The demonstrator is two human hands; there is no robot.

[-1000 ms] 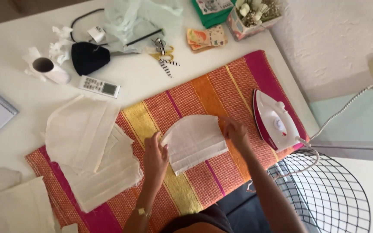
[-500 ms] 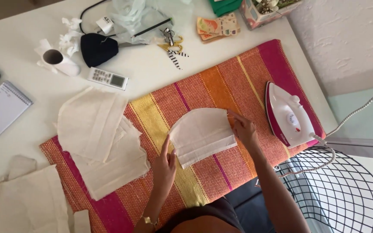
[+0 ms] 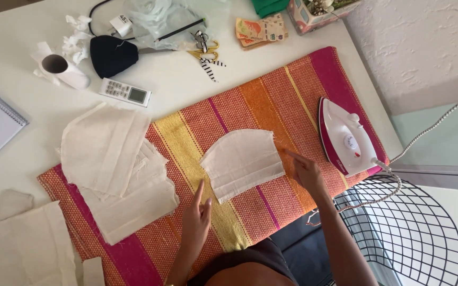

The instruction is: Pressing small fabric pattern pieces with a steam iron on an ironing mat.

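Bright, even daylight; no harsh glare. White table reads near overexposed at 11 to 12 o'clock, surface detail washed out. Shadows soft and short: faint one under left hand, another along the iron at its 9 o'clock edge. Striped cloth weave sharp at centre. Slight softness on right hand. Mild wide-angle bowing at frame edges; wire chair at 4 o'clock stays sharp.

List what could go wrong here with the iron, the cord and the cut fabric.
The iron lies soleplate-down on the striped cloth beside the right hand; if hot, it might scorch the cloth or burn a finger. Its cord trails off the table edge, so a snag could drag it. The fabric piece lies loose and may shift.
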